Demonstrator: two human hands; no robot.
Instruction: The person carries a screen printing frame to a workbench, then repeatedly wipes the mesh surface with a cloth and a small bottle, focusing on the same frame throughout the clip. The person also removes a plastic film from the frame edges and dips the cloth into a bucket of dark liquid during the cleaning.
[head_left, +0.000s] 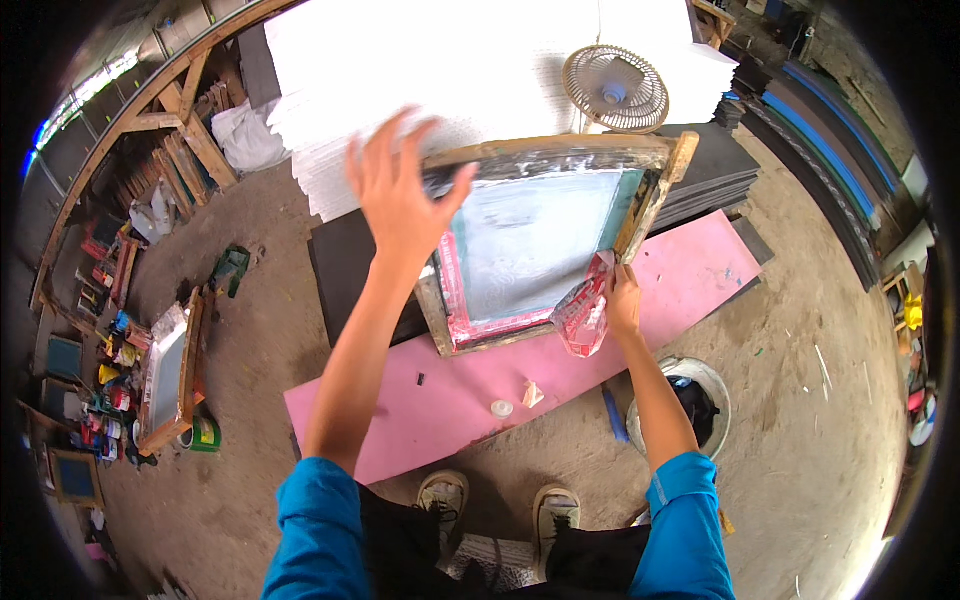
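Note:
A wooden screen-printing frame (pixel 545 148) stands tilted before me, its pale mesh (pixel 530 235) edged with red-and-white tape and a green band. My left hand (pixel 402 190) is at its upper left corner, fingers spread and slightly blurred, gripping nothing. Low on the frame's right side, my right hand (pixel 624 303) is closed on a crumpled piece of clear plastic with red print (pixel 580 320). The plastic hangs over the lower right corner; whether it is still stuck to the frame I cannot tell. Under the frame lies a pink sheet (pixel 400 405).
Behind the frame are a small fan (pixel 615 90) and a large stack of white sheets (pixel 420 60). A white bucket (pixel 715 390) stands right, beside a blue-handled tool (pixel 614 415). A small white lid (pixel 502 409) lies on the pink sheet. Another frame (pixel 170 375) leans at left.

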